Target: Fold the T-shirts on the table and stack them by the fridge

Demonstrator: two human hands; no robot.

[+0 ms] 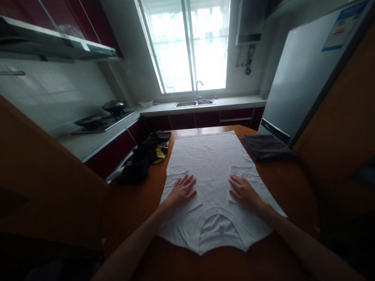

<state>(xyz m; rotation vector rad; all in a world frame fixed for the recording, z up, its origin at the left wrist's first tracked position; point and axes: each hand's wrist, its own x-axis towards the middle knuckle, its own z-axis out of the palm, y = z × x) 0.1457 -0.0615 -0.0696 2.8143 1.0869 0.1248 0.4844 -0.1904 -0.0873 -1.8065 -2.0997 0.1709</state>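
Observation:
A white T-shirt [209, 156] lies spread on the wooden table [131, 210], its neckline toward me and its hem at the far side. Both sleeves are folded inward over the body of the shirt. On the folded left sleeve rests my left hand [183, 190], flat with the fingers spread. My right hand [243, 190] lies flat on the folded right sleeve, its fingers also apart. Neither hand grips the cloth.
Dark clothes with a yellow patch [160, 154] are heaped at the table's left edge. Folded dark grey cloth [266, 147] lies at the right. Beyond stand a counter with a sink [195, 104], a stove with pans [114, 106] and a fridge [299, 74].

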